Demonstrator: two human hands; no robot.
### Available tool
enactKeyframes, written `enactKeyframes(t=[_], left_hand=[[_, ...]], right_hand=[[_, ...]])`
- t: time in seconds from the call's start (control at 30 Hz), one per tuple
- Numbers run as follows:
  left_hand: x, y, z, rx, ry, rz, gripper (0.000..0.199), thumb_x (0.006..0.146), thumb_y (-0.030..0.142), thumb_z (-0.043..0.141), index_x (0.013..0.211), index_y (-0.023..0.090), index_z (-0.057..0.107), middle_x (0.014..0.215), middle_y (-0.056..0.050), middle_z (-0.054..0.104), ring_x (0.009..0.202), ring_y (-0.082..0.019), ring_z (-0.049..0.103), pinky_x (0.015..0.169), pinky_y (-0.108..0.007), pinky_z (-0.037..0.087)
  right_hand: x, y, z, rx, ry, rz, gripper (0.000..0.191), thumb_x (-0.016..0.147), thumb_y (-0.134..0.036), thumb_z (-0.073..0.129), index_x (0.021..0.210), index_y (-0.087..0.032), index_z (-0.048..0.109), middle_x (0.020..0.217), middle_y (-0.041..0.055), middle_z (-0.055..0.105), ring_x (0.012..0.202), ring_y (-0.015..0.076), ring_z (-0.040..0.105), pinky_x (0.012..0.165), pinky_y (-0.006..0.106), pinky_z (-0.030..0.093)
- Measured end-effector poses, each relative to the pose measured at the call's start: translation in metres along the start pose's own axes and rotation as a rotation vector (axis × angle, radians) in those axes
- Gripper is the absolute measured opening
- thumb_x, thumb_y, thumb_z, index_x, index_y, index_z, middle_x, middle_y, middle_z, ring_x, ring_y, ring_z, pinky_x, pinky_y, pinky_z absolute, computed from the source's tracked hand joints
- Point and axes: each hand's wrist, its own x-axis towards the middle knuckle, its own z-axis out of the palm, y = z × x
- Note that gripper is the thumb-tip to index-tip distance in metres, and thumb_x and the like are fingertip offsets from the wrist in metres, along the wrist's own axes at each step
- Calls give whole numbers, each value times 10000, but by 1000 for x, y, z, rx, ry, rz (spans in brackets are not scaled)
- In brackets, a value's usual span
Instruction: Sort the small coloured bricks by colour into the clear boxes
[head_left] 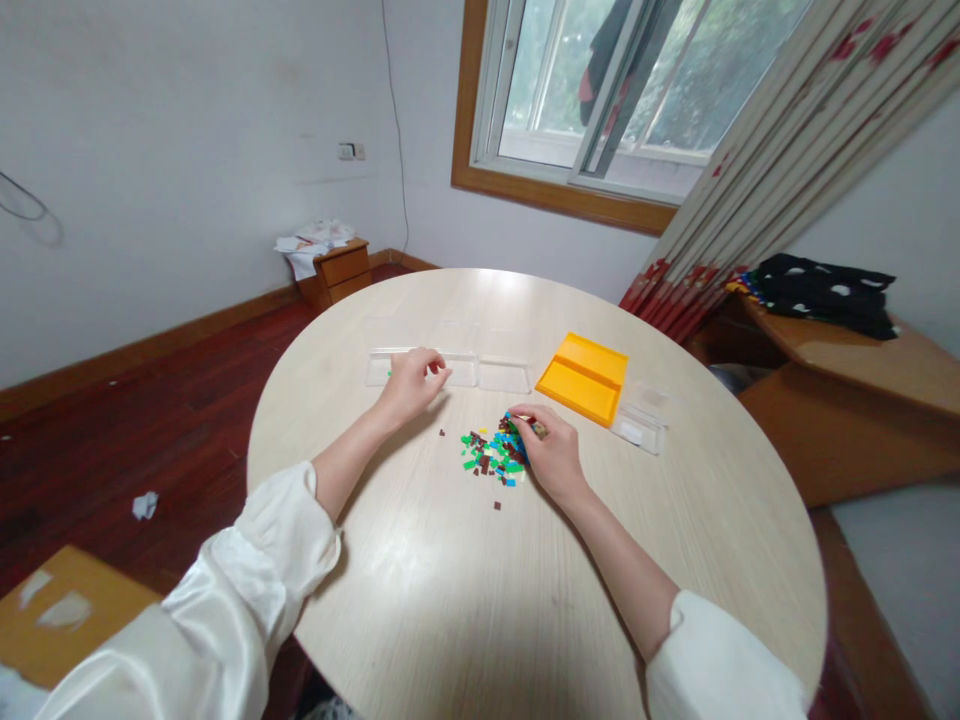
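Observation:
A loose pile of small toy building bricks in green, brown, blue and yellow lies on the round table. At its right edge is my right hand, its thumb and fingers drawn together over the bricks; whatever is between the fingertips is too small to make out. My left hand hovers at the front of a long clear plastic box, fingers curled toward the thumb in a pinch. Any piece in that pinch cannot be made out. A bit of green shows in the box beside the left hand.
Right of the long box stands a smaller clear box. An open yellow case and another clear container lie farther right. Single brown bricks sit apart from the pile. A wooden shelf unit flanks the table.

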Motion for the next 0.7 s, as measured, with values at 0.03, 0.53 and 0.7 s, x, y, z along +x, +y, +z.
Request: enactKeyframes(t=[0.03, 0.53, 0.7], left_hand=[[-3, 6, 4, -33, -30, 54, 102, 770, 235, 558, 757, 152, 616, 757, -35, 641, 724, -155, 551, 783, -312, 386], [-27, 36, 21, -252, -287, 391, 91, 799, 211, 601, 844, 176, 672, 858, -63, 672, 876, -180, 571, 820, -317, 407], [-26, 37, 20, -311, -286, 360, 57, 770, 160, 611, 780, 169, 667, 804, -51, 660, 818, -160, 573, 788, -304, 430]], right_hand=[[0, -2, 0, 18, 8, 28, 134, 798, -272, 537, 812, -201, 650, 842, 58, 699, 796, 195, 639, 758, 360, 506], [-6, -16, 10, 351, -28, 176, 145, 739, -323, 622, 791, -205, 554, 737, 8, 639, 716, 169, 645, 680, 301, 526], [-7, -16, 11, 408, -65, 221, 171, 752, -336, 609, 852, -204, 566, 780, 31, 680, 759, 186, 670, 726, 328, 536]])
